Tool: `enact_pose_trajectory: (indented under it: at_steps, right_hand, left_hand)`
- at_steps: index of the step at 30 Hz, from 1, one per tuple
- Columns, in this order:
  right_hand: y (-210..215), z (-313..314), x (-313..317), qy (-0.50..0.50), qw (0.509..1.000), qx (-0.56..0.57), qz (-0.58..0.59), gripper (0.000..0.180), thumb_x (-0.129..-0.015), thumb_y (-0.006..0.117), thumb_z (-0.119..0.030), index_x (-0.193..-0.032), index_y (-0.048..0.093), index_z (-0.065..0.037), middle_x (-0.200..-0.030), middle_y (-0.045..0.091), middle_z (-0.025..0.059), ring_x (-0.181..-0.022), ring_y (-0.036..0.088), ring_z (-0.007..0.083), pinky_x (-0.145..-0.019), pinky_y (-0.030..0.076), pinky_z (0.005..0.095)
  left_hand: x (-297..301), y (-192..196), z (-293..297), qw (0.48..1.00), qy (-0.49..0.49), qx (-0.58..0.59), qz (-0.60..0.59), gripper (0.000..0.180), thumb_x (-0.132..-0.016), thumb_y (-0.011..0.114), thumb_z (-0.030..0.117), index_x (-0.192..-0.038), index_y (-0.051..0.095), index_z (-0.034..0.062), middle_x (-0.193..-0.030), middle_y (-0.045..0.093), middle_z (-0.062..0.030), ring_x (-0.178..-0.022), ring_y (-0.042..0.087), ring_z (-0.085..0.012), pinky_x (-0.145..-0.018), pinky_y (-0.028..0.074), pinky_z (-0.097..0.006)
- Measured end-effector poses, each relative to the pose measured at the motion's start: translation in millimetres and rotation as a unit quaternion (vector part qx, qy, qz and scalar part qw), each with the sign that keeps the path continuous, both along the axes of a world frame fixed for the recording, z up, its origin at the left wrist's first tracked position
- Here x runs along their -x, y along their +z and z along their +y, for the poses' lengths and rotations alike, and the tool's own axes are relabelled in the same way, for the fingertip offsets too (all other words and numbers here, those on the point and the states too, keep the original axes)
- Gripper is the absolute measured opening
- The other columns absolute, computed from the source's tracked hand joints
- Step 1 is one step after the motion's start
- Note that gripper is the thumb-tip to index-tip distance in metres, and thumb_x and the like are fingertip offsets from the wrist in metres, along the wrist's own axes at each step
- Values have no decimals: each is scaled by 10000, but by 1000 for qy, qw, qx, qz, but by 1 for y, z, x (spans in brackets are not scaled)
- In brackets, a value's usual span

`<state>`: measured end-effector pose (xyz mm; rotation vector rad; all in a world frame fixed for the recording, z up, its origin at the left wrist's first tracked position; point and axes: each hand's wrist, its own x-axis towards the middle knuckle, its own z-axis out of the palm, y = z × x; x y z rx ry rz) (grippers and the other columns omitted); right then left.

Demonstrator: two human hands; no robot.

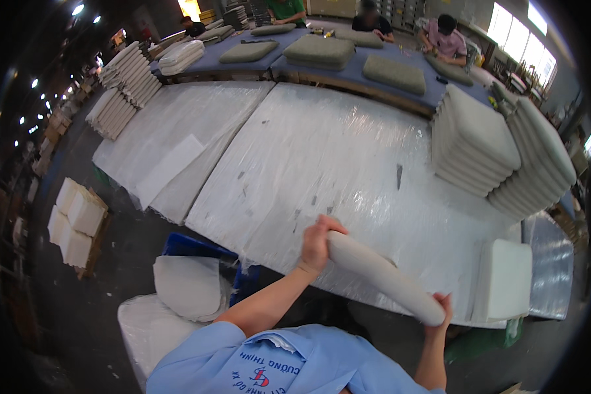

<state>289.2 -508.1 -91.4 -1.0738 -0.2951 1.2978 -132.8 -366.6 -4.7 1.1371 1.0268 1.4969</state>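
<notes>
A pale grey seat cushion (384, 276) is held up on its edge in front of my body, slanting down from left to right. My left hand (317, 244) grips its far left end, with the fingers curled over the edge. At the near right end, my right hand (444, 307) is closed on the opposite edge, its fingers partly hidden behind the cushion. Under it lies a table wrapped in clear plastic film (322, 157). A pile of white foam pads (509, 279) stands on the table near my right hand.
Two tall stacks of grey cushions (473, 138) lean at the right. Beyond, people work at a blue-covered table (256, 59) bearing several cushions. A blue bin (197, 245) and white pads (190, 282) are at my left. White blocks (79, 213) stand on the floor.
</notes>
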Motion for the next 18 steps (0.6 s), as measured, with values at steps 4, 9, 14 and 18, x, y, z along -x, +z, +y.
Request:
enact_pose_trajectory:
  at_steps: [4,9,14,18]
  right_hand:
    - [-7,-69,-9,275,943,188,12,691,-1037,541,-566,-1499,502,-54,-1353,650,213,-1092,683,499,-821,583,682]
    - [-38,-70,67,272,918,176,228,723,-1038,501,-622,-1520,506,-84,-1385,640,184,-1197,660,383,-1035,528,552]
    - [-28,3,133,258,950,57,168,709,-1056,478,-604,-1548,469,-93,-1447,591,168,-1259,616,363,-1073,491,551]
    - [0,42,156,265,958,-24,107,699,-1070,459,-589,-1569,439,-100,-1497,551,155,-1309,581,348,-1103,460,549]
  left_hand:
    - [-49,43,4,971,-109,-207,52,499,-1108,427,360,-881,742,47,-949,733,-95,-1001,662,-262,-1072,393,-438]
    - [-97,79,-45,937,-183,-276,114,292,-1020,537,223,-856,729,78,-965,734,-46,-1153,639,-276,-1228,224,-504]
    - [-108,112,-63,891,-268,-337,145,177,-944,622,156,-804,706,90,-942,721,-16,-1171,628,-281,-1226,246,-542]
    - [-108,131,-51,865,-265,-383,183,173,-929,640,159,-782,696,86,-917,718,-15,-1146,638,-275,-1224,261,-538]
